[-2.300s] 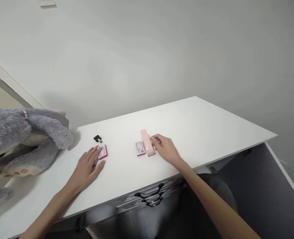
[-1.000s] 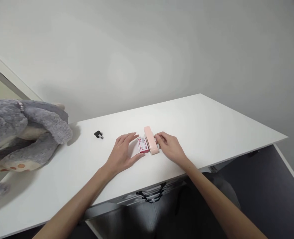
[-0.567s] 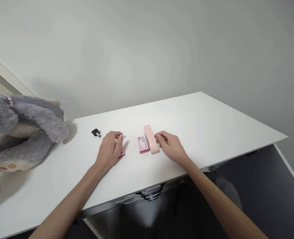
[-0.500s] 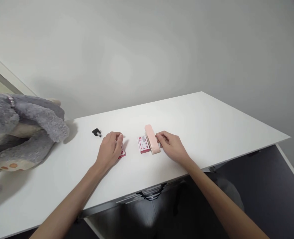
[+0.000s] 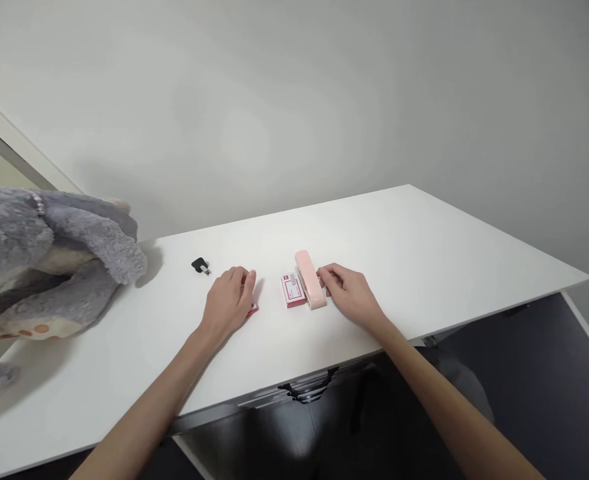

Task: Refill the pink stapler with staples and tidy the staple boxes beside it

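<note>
A pale pink stapler lies on the white table. Against its left side is a small red-and-white box with a little silvery piece on top. My right hand is just right of the stapler, thumb and fingers closed in a pinch. What these fingertips hold, if anything, is mostly hidden. To the left, my left hand rests on the table, curled over a flat red-and-white packet. Only one corner of that packet shows under the thumb.
Behind my left hand lies a small black-and-silver object, perhaps a USB stick. A large grey plush toy takes up the table's left end. The wall runs along the back; the table's front edge is near my forearms.
The whole view has shifted slightly, so things sit a little farther right. My left hand now covers more of the packet. My right hand stays beside the stapler.
</note>
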The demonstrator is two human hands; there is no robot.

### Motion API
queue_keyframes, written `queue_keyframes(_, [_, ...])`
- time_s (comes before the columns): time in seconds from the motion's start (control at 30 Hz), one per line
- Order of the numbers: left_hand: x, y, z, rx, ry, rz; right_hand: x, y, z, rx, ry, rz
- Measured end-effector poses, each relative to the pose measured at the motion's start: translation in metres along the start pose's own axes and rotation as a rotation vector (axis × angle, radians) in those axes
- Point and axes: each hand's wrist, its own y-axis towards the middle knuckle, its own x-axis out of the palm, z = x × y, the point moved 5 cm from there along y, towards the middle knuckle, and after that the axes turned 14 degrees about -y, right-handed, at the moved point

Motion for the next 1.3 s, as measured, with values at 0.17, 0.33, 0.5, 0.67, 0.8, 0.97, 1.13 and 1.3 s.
queue_keyframes(0.17, [-0.002, -0.003, 0.0, 0.004, -0.096, 0.02, 0.001, 0.001, 0.002, 0.004, 0.015, 0.001])
queue_keyframes(0.33, [-0.003, -0.005, 0.005, 0.084, -0.086, 0.021, 0.001, 0.001, 0.003, -0.014, 0.013, 0.007])
queue_keyframes(0.5, [-0.004, -0.006, 0.009, 0.082, -0.082, 0.017, 0.001, 0.002, 0.003, -0.031, 0.034, 0.018])
queue_keyframes(0.67, [-0.003, -0.001, 0.007, -0.011, -0.246, 0.05, 0.001, 0.002, 0.002, -0.028, 0.032, 0.02])
queue_keyframes(0.8, [0.01, 0.018, 0.003, -0.184, -0.581, -0.004, 0.0, 0.001, 0.002, -0.021, 0.047, 0.015])
queue_keyframes(0.97, [0.024, 0.048, 0.001, -0.258, -1.01, 0.007, 0.0, 0.001, 0.002, -0.01, 0.044, 0.012])
queue_keyframes(1.13, [0.024, 0.054, -0.007, -0.316, -1.11, 0.097, 0.0, 0.001, 0.001, 0.001, 0.028, 0.004])
queue_keyframes(1.3, [0.028, 0.05, -0.012, -0.465, -1.233, 0.144, -0.001, 0.0, 0.0, 0.008, 0.002, 0.001])
